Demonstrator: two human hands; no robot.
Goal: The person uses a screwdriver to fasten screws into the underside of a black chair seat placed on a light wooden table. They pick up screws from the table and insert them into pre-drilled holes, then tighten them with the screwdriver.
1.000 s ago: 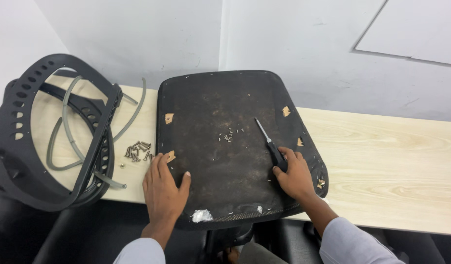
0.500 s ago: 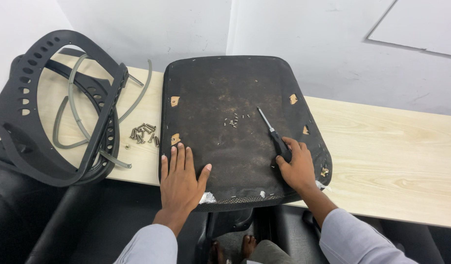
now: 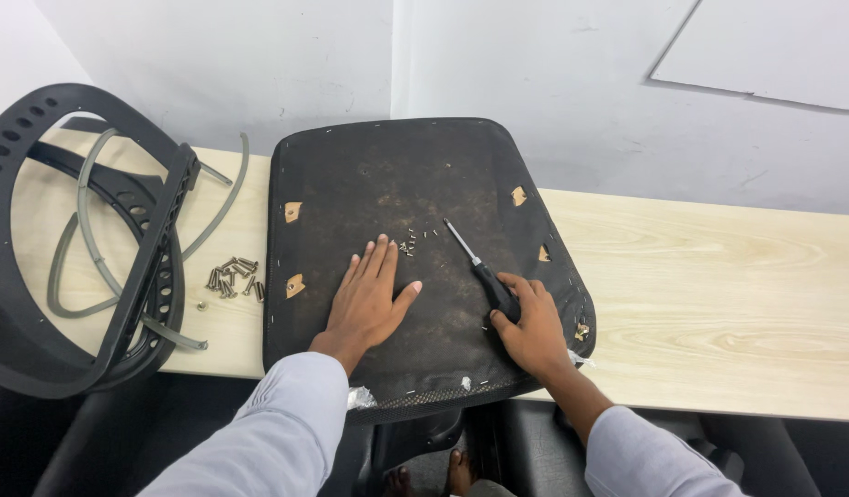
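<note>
A black chair seat pad [image 3: 415, 184] lies upside down across the wooden bench, its near edge hanging over the front. My left hand [image 3: 369, 299] rests flat on it, fingers spread, fingertips close to a small cluster of staples [image 3: 410, 244] near the middle. My right hand [image 3: 533, 327] is closed around the black handle of a screwdriver [image 3: 479, 271], whose metal shaft lies on the pad and points up-left toward the staples. Tan wood shows through several small holes in the pad.
A black perforated chair back frame [image 3: 75, 248] with grey curved strips lies at the left of the bench [image 3: 719, 294]. A pile of screws [image 3: 233, 276] sits between frame and pad. White wall behind. A dark chair and bare feet show below the bench edge.
My left hand has slid from the pad's left edge up toward its middle, near the staples. My right hand keeps hold of the screwdriver. The camera has moved in closer.
</note>
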